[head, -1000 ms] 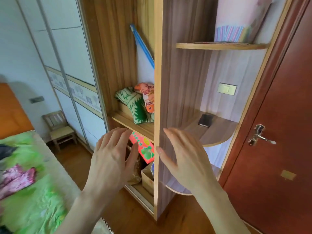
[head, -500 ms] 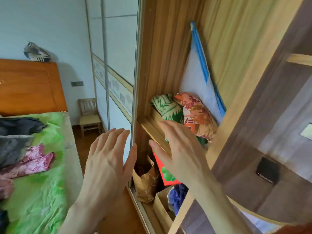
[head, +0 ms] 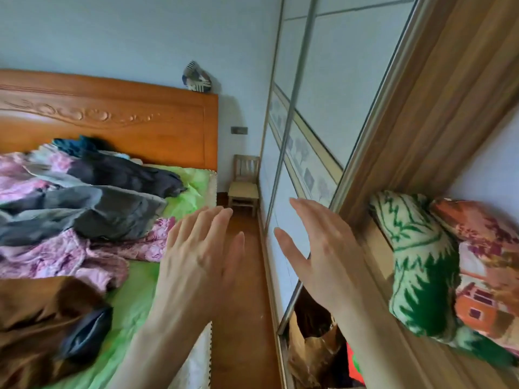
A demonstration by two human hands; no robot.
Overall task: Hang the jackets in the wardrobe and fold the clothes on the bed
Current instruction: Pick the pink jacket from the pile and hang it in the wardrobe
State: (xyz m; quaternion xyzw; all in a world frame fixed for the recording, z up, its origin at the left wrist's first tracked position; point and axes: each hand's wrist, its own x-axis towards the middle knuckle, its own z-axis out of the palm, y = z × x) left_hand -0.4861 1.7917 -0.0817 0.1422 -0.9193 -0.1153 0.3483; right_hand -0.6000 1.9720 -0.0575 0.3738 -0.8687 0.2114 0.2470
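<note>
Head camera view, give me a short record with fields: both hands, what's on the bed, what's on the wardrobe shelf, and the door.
left hand: left hand open, fingers straight, holding nothing
right hand: right hand open, raised in front of the pale sliding wardrobe door, holding nothing
bed: green-sheeted wooden bed with an unfolded heap: dark grey garment, pink floral garment, brown jacket
shelf: green-and-white patterned cushion beside an orange floral cushion
far corner: small wooden chair

I see both hands raised, fingers spread: left hand [head: 200, 256], right hand [head: 320, 248] by the wardrobe [head: 323, 130] door at three o'clock; clothes [head: 84, 209] heaped on the bed [head: 134, 301] at nine.
</note>
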